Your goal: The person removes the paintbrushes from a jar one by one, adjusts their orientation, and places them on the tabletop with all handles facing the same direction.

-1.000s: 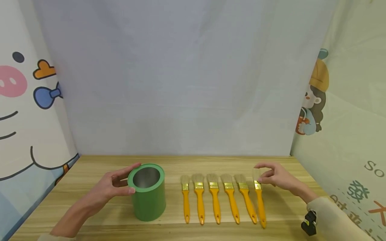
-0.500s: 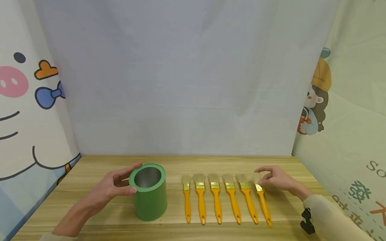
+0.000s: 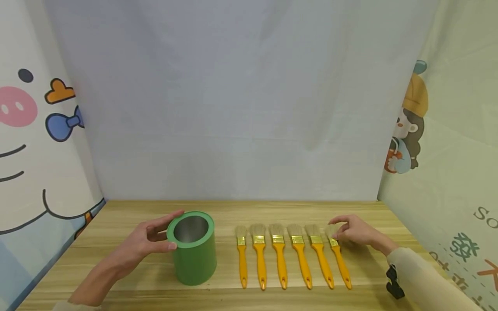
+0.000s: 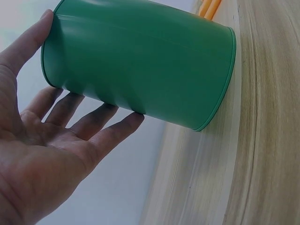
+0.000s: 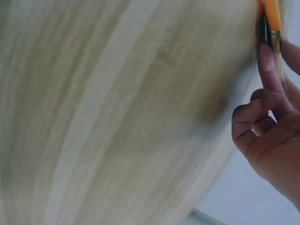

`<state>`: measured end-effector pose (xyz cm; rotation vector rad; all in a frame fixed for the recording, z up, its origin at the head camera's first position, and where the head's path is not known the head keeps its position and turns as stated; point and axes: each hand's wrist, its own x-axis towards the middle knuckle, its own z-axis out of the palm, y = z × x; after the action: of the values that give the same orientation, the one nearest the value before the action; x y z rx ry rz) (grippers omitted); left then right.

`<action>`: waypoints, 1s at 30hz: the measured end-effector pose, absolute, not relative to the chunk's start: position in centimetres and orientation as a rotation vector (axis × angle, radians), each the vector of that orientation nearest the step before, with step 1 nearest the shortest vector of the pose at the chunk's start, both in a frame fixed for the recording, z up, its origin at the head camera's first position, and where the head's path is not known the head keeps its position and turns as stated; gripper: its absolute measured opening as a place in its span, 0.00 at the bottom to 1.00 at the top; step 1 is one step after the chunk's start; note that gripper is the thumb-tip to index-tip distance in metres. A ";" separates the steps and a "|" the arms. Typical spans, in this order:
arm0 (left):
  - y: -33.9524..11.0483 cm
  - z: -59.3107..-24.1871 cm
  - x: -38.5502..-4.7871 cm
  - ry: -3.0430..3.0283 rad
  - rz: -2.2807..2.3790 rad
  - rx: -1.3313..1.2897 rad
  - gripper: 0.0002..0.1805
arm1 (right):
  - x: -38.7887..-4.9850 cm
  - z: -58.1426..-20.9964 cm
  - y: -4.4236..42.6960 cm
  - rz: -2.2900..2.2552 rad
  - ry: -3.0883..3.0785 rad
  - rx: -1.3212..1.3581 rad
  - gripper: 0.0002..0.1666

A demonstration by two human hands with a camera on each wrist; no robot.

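Note:
A green can [image 3: 195, 259] with an open top stands upright on the wooden table. My left hand [image 3: 134, 244] holds its left side, thumb on the near side and fingers spread behind; in the left wrist view the fingertips [image 4: 136, 119] touch the wall. To the right, several paintbrushes [image 3: 281, 259] with orange handles lie in a row, bristles away from me. My right hand [image 3: 355, 231] pinches the rightmost paintbrush [image 3: 342, 265] near its bristles, between thumb and finger in the right wrist view. That brush lies tilted, handle end towards the right; its bristles are partly hidden.
The wooden table [image 3: 155, 298] ends at a pale curtain [image 3: 241, 108] behind. Cartoon-printed cloths hang at the left and right sides. A black device [image 3: 394, 280] sits at the right sleeve.
The rightmost paintbrush's handle end has swung to the right and come down level with the row, my right hand lowering slightly with it. The left hand and can stay nearly still.

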<state>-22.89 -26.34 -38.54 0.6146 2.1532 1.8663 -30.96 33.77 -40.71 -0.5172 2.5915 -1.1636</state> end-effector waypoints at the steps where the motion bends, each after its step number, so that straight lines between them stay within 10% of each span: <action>1: -26.4 -38.6 -22.9 2.156 1.865 0.615 0.44 | -30.9 -40.6 33.7 -1.157 2.593 -0.523 0.29; 30: -26.3 -38.7 -23.1 2.184 1.856 0.600 0.44 | -30.9 -41.1 33.8 -1.104 2.628 -0.633 0.26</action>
<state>-23.10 -26.31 -38.67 0.6004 2.1837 1.8558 -30.94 33.82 -41.11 -0.6332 2.6279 -1.1040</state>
